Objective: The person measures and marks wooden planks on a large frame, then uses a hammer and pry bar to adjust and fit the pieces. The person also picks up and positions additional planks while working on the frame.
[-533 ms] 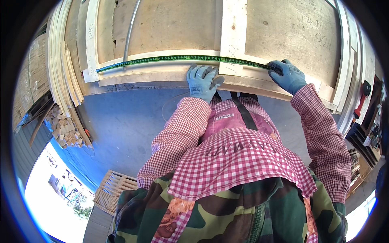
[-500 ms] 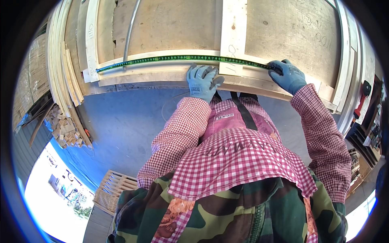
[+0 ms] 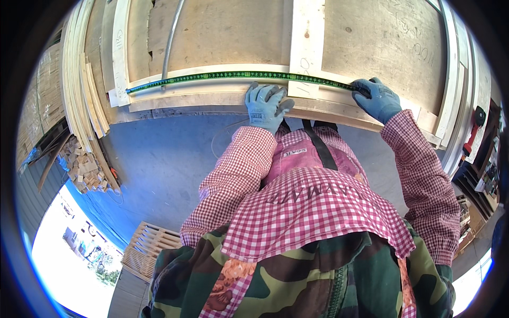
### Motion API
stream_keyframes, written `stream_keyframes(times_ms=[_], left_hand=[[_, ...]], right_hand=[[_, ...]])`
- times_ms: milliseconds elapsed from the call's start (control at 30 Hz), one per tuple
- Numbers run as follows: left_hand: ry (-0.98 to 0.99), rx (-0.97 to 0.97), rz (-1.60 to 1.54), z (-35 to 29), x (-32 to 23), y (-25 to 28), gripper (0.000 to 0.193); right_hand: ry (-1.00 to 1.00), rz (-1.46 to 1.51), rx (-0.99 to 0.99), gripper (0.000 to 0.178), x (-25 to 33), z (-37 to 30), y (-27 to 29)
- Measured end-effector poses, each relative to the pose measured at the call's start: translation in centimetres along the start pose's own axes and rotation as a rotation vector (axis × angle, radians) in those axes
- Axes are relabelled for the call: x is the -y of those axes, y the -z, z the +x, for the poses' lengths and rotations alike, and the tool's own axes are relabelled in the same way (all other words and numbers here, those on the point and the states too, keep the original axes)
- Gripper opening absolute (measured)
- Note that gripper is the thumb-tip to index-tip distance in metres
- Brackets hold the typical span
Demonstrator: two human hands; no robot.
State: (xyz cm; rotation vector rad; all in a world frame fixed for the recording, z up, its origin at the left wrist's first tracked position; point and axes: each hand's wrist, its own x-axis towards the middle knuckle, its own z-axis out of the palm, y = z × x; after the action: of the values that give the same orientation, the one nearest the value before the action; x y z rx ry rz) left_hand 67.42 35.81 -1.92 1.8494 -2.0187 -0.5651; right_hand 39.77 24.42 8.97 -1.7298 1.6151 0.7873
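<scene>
A green measuring tape [image 3: 233, 76] lies stretched along a pale wooden board [image 3: 212, 89] on the plywood workbench [image 3: 228, 32]. My left hand [image 3: 265, 106], in a blue-grey glove, rests with spread fingers on the near edge of the board, just below the tape. At the tape's right end, my right hand [image 3: 377, 98], in a blue glove, is closed on it and presses it to the wood. A short upright white board [image 3: 306, 47] crosses the tape between my hands.
Long wooden strips [image 3: 85, 100] lean stacked at the left of the bench. Small wood offcuts [image 3: 85, 169] lie heaped below them beside a blue floor [image 3: 164, 164]. A wooden pallet [image 3: 151, 249] sits lower left. A red power tool [image 3: 474, 132] hangs at the right.
</scene>
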Motion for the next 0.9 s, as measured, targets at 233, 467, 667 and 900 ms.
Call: stream_keyframes(times_ms=[233,467,667,900], left_hand=[[-0.010,-0.001,0.000,0.2,-0.1,0.3,0.045],[-0.011,-0.008,-0.004,0.1,0.0,0.1,0.042],[0.090,0.010,0.012,0.6,-1.4,0.7,0.038],[0.143,-0.003,0.031,1.0,-1.4,0.5,0.030]], right_hand=[[0.014,0.005,-0.006,0.042,0.0,-0.1,0.1],[0.008,0.006,-0.006,0.042,0.0,-0.2,0.1],[0.004,-0.001,0.001,0.043,-0.1,-0.1,-0.1],[-0.004,-0.001,0.013,0.043,-0.1,0.0,-0.1]])
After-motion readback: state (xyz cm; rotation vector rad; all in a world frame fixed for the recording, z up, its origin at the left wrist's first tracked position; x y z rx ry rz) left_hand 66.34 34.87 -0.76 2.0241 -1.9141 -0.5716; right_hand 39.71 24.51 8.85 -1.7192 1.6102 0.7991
